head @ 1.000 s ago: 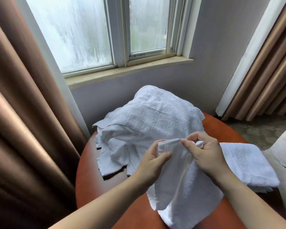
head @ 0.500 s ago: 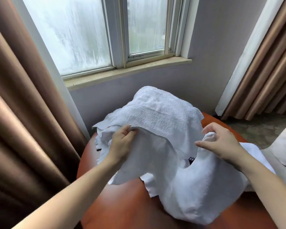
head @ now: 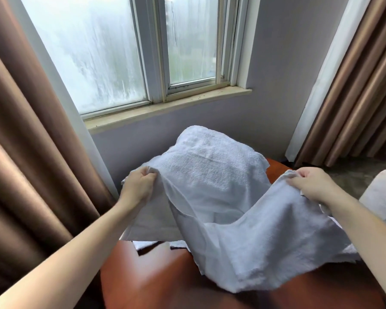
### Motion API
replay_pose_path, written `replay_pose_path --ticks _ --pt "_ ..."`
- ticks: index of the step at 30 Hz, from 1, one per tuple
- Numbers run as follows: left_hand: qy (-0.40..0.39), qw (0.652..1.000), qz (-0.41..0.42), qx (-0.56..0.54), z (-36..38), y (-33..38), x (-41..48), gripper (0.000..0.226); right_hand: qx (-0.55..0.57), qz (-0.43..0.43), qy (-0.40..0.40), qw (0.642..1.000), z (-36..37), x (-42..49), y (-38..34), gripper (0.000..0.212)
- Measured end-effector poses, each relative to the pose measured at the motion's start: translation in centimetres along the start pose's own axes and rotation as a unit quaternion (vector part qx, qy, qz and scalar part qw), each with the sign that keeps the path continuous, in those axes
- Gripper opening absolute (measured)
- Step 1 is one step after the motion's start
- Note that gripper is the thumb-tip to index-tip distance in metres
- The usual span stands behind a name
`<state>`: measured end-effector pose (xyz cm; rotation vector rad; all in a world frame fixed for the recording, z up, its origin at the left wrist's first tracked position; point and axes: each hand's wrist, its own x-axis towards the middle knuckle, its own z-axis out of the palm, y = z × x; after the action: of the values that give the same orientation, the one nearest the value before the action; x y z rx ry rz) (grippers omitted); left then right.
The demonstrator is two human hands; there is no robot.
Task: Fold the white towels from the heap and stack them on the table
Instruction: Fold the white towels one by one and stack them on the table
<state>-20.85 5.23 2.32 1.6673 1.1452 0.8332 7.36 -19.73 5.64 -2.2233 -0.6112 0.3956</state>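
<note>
Over the glossy red-brown counter (head: 154, 284), a limp terry towel (head: 254, 246) sags between left hand (head: 140, 186) and right hand (head: 314, 186), each pinching a top corner. Behind it mounds the rumpled white heap (head: 212, 168); beyond, a fogged window (head: 112, 54).

A fogged, white-framed window (head: 112, 52) lets in soft grey daylight above a pale stone sill (head: 165, 108). The wall (head: 276, 85) is light grey. Brown curtains hang beyond the left (head: 20, 152) and far right (head: 366, 97) edges of a round reddish-brown worktop (head: 154, 282). Mottled grey floor (head: 354, 175) and a pale upholstered chair (head: 381, 197) show at the right.
</note>
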Motion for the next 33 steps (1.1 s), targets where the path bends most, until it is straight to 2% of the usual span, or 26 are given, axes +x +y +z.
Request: replay_pose_path --ticks 2,5,7,9,13,16,20,26,30,33 --pt "0.034 0.999 -0.022 0.011 -1.4 -0.2 0.9 0.016 -0.004 0.020 0.065 0.998 -1.1 0.7 0.8 0.023" --pt "0.089 0.995 -0.038 0.006 -3.5 -0.6 1.8 0.028 0.030 0.049 0.134 0.989 -2.4 1.2 1.6 0.016" --pt "0.093 0.995 -0.047 0.008 -4.0 -0.8 2.0 0.028 0.052 0.058 0.149 0.986 -2.4 1.4 1.8 0.021" --pt "0.065 0.996 -0.060 0.001 -3.5 -0.7 1.6 0.023 0.087 0.065 0.145 0.983 -1.8 1.3 1.2 0.018" --pt "-0.004 0.999 -0.050 -0.012 -1.7 0.0 0.3 0.015 0.134 0.070 0.087 0.985 0.6 0.4 -0.7 0.021" --pt "-0.036 0.998 -0.043 -0.034 -0.6 1.2 -0.9 0.022 0.181 0.055 0.029 0.982 2.1 -0.9 -2.3 0.016" --pt "-0.094 0.992 -0.016 -0.087 0.8 3.0 -2.2 0.020 0.249 0.055 -0.044 0.966 3.8 -3.0 -4.8 0.016" --pt "-0.118 0.984 -0.028 -0.127 3.6 6.1 -4.0 0.039 0.318 0.048 -0.138 0.937 6.1 -6.5 -8.2 0.010" --pt "-0.120 0.983 -0.013 -0.139 4.6 7.8 -5.2 0.043 0.359 0.047 -0.174 0.916 6.9 -8.3 -9.7 0.013" --pt "-0.163 0.975 0.013 -0.149 4.8 8.6 -6.1 0.049 0.373 0.036 -0.192 0.907 7.3 -9.3 -10.4 0.009"
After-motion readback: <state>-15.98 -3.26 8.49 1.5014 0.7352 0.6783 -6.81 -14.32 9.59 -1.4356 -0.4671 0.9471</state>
